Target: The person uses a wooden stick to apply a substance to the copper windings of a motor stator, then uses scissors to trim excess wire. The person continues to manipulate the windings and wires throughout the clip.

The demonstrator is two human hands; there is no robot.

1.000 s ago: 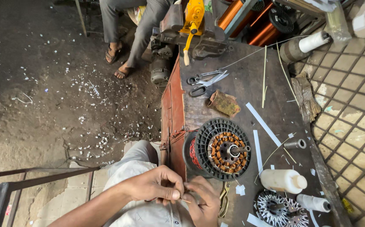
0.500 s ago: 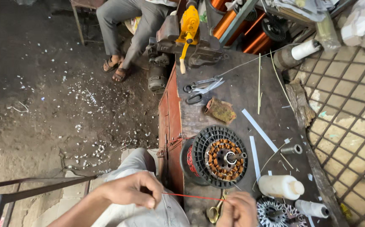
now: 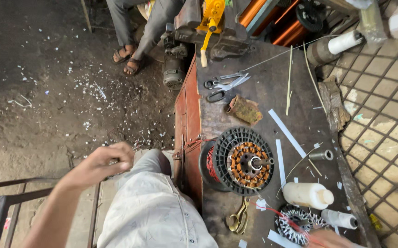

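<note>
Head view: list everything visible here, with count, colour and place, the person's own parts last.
Motor stator: one, black with copper windings, bench middle.
Small stator: one, grey, bench near edge.
Scissors: two pairs, steel, bench far end.
Brass scissors: one, gold, near edge.
White bottle: one, lying right of the motor stator.
Paper strips: several, white, bench right.
Red wire: one, over the small stator.
Seated person's feet: two, sandalled, top.
Left hand: closed, raised over the floor.
Right hand: bottom edge, mostly cut off.
</note>
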